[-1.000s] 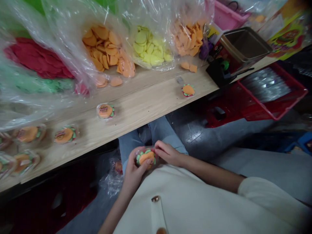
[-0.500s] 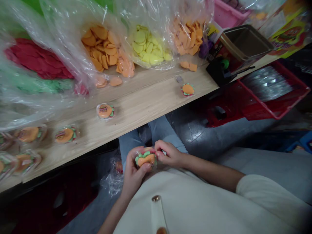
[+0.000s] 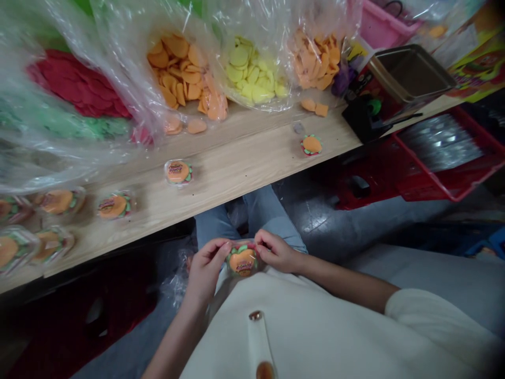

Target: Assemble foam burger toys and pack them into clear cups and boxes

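Note:
Between my left hand [image 3: 205, 268] and my right hand [image 3: 276, 251] I hold a burger-shaped candy in a clear plastic pack [image 3: 242, 261]. Its orange top shows a printed label, with green edging around it. Fingertips of both hands pinch the pack's sides. On the wooden shelf [image 3: 240, 160] lie several similar packs, the nearest [image 3: 178, 172] well beyond my hands. Farther right sits a small burger candy [image 3: 311, 145]. Behind them, clear bags hold orange discs [image 3: 181, 73], yellow discs [image 3: 250, 71], and red pieces [image 3: 74, 87].
A black dispenser [image 3: 363, 118] and a metal tray [image 3: 410, 73] stand at the shelf's right end. Below it is a red basket [image 3: 442, 142] holding silvery packaging. A pink bin [image 3: 382, 23] sits behind. Loose plastic [image 3: 177, 281] lies beside my left hand, over my lap.
The pack has turned so its label faces up, and my left thumb has come off its top. Both hands now grip it at the sides. The whole view has shifted slightly.

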Demonstrator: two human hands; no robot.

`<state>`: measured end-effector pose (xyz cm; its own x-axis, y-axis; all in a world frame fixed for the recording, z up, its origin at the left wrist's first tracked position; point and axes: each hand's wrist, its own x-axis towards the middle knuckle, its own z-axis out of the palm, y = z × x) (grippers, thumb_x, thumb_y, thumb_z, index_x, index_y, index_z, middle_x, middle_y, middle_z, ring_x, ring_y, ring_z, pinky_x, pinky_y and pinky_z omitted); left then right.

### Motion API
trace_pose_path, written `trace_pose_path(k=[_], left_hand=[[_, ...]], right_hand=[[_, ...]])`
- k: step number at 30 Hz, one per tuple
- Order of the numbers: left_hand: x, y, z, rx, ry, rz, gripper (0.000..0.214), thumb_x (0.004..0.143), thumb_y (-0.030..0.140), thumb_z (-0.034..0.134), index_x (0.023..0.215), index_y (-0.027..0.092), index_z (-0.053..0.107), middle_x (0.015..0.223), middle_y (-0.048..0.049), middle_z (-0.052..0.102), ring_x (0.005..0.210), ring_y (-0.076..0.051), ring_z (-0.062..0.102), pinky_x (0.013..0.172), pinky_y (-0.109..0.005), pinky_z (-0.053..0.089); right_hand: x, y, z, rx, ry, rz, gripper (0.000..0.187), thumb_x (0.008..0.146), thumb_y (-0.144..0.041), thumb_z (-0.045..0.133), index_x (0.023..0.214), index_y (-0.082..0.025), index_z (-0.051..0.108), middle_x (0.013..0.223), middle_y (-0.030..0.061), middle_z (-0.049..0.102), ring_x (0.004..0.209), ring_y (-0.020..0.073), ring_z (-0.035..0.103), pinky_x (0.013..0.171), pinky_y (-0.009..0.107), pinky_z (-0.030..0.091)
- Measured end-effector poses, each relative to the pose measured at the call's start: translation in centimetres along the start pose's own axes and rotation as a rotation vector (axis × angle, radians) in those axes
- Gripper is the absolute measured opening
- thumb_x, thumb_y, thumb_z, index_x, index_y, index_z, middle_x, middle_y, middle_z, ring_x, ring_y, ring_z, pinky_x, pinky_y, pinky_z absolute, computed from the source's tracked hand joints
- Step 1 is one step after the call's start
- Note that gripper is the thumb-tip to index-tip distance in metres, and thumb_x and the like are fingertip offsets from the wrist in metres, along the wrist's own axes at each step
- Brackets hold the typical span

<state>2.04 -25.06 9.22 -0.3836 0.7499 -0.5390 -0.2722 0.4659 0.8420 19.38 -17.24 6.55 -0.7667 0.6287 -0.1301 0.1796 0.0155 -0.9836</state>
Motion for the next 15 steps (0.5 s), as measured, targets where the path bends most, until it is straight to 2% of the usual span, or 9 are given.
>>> trace_pose_path(k=[3,7,11,15], left_hand=[[0.8,0.1,0.9,-0.169,0.042,-0.063,0.021,0.064,0.034,0.071,0.070,0.015,0.065,0.067,-0.0018,0.062,0.060,-0.011,0.054,0.056,-0.022,0.044],[3.6,0.9,1.9,-0.384,0.131,-0.114,0.025,0.056,0.030,0.076,0.069,0.014,0.063,0.064,0.0007,0.061,0.056,-0.009,0.054,0.056,-0.021,0.045],[5.7,2.0,2.0,-0.460,0.208,-0.052,0.023,0.058,0.027,0.075,0.072,0.014,0.063,0.070,0.0008,0.063,0.059,-0.009,0.057,0.060,-0.022,0.046],[5.8,2.9,2.5,-0.515,0.224,0.069,0.020,0.061,0.027,0.074,0.071,0.014,0.062,0.069,0.0021,0.061,0.060,-0.008,0.055,0.059,-0.020,0.044]], right_hand=[[1.2,-0.1,-0.1,0.083,0.044,0.072,0.011,0.084,-0.025,0.040,0.074,-0.020,0.039,0.061,-0.0058,0.040,0.053,0.0081,0.037,0.048,0.019,0.030],[3.3,-0.2,-0.3,0.106,0.121,0.191,0.018,0.086,-0.032,0.038,0.072,-0.021,0.039,0.052,-0.0079,0.041,0.046,0.0080,0.041,0.045,0.018,0.031],[3.3,-0.3,0.7,0.114,0.087,0.272,0.016,0.086,-0.031,0.041,0.074,-0.021,0.042,0.049,-0.0078,0.047,0.045,0.0086,0.047,0.046,0.018,0.035],[2.7,-0.8,1.6,0.209,0.220,0.172,0.013,0.087,-0.030,0.041,0.081,-0.020,0.046,0.062,-0.0041,0.055,0.058,0.0099,0.054,0.058,0.021,0.042]])
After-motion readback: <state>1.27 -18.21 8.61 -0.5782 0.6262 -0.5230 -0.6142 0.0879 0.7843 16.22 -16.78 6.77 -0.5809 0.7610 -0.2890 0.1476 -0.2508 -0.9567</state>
